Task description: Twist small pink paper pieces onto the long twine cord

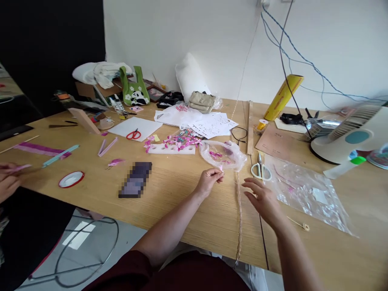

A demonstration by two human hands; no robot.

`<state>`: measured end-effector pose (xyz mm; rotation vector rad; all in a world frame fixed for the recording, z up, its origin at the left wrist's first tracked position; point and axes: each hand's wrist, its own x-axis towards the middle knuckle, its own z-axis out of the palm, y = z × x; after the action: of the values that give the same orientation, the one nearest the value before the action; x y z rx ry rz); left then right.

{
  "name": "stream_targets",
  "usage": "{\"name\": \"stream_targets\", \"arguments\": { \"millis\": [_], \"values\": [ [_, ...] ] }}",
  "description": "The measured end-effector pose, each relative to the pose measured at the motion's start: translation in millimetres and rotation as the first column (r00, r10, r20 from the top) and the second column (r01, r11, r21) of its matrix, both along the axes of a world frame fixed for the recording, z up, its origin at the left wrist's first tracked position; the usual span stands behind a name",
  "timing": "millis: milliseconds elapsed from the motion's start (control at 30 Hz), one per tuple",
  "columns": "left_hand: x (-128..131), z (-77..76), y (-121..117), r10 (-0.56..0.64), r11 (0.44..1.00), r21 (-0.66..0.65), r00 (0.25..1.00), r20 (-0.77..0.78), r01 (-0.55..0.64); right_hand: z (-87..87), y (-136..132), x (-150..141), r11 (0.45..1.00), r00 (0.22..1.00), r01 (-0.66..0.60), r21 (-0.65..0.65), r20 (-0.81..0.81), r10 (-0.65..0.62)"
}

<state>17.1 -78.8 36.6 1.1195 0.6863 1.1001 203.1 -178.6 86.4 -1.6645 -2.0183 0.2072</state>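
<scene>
Apparently the left grip (pixel 210 180) pinches a pink scrap (pixel 221 168) to steady it; the right grip (pixel 261 197), parted, seems empty beside a cord (pixel 239 214).

wooden table (pixel 172 173): plastic bag (pixel 238 162) with pink petals (pixel 216 154), white-handled scissors (pixel 260 164), fan (pixel 345 137)

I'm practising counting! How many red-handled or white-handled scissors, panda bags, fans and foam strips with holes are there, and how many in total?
Red-handled scissors and white-handled scissors: 2
Panda bag: 1
Fan: 1
Foam strip with holes: 1
Total: 5
</scene>
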Motion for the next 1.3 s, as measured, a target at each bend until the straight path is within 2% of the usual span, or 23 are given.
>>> {"name": "stream_targets", "arguments": {
  "millis": [67, 133, 233, 300, 400, 633, 700, 833, 900, 967, 1033, 1100, 1200, 1300],
  "values": [
    [-1.4, 0.2, 1.0, 0.020, 0.999, -0.032, 0.999, 0.027, -0.019, -0.4, -24.9, 39.2, 0.995, 0.999, -0.006, -0.097, 0.049, 0.011],
    [-2.8, 1.3, 2.2, 0.037, 0.997, -0.063, 0.998, 0.048, -0.034, -3.5, -52.1, 84.8, 0.975, 0.990, 0.092, -0.204, 0.123, -0.068],
    [-5.2, 3.0, 4.3, 0.062, 0.993, -0.102, 0.995, 0.074, -0.055, -10.8, -87.3, 141.0, 0.897, 0.949, 0.279, -0.343, 0.242, -0.203],
    [-7.0, 3.5, 5.7, 0.082, 0.992, -0.101, 0.993, 0.082, -0.073, -15.8, -102.5, 159.6, 0.857, 0.939, 0.317, -0.406, 0.261, -0.223],
    [-9.6, 3.6, 7.7, 0.103, 0.991, -0.092, 0.990, 0.097, -0.094, -22.9, -112.4, 160.9, 0.837, 0.948, 0.312, -0.450, 0.212, -0.239],
    [-13.4, 7.3, 10.1, 0.120, 0.988, -0.116, 0.983, 0.139, -0.105, -34.2, -111.3, 143.8, 0.883, 0.973, 0.230, -0.408, 0.079, -0.217],
    [-14.9, 8.4, 11.2, 0.132, 0.987, -0.114, 0.981, 0.143, -0.116, -33.5, -109.9, 144.0, 0.866, 0.954, 0.298, -0.402, 0.107, -0.279],
    [-18.0, 9.1, 14.5, 0.157, 0.984, -0.116, 0.974, 0.162, -0.139, -27.0, -108.6, 143.2, 0.779, 0.894, 0.448, -0.439, 0.219, -0.391],
    [-19.2, 9.2, 16.2, 0.169, 0.982, -0.118, 0.970, 0.175, -0.149, -24.8, -109.7, 142.5, 0.760, 0.858, 0.513, -0.399, 0.253, -0.447],
    [-20.0, 9.4, 17.6, 0.183, 0.979, -0.121, 0.966, 0.183, -0.163, -25.4, -111.7, 142.9, 0.794, 0.860, 0.509, -0.333, 0.227, -0.457],
    [-20.5, 9.7, 18.6, 0.199, 0.976, -0.127, 0.963, 0.183, -0.177, -28.2, -113.5, 144.3, 0.854, 0.907, 0.420, -0.307, 0.171, -0.384],
    [-21.1, 10.0, 19.3, 0.211, 0.973, -0.133, 0.960, 0.182, -0.189, -31.3, -114.3, 145.5, 0.887, 0.942, 0.334, -0.320, 0.133, -0.307],
    [-22.1, 9.6, 20.5, 0.225, 0.970, -0.136, 0.956, 0.189, -0.202, -32.0, -113.3, 145.0, 0.875, 0.939, 0.343, -0.341, 0.137, -0.314],
    [-23.3, 8.7, 22.0, 0.238, 0.968, -0.134, 0.951, 0.197, -0.214, -27.9, -112.8, 143.0, 0.832, 0.902, 0.430, -0.351, 0.213, -0.376]
  ]
}}
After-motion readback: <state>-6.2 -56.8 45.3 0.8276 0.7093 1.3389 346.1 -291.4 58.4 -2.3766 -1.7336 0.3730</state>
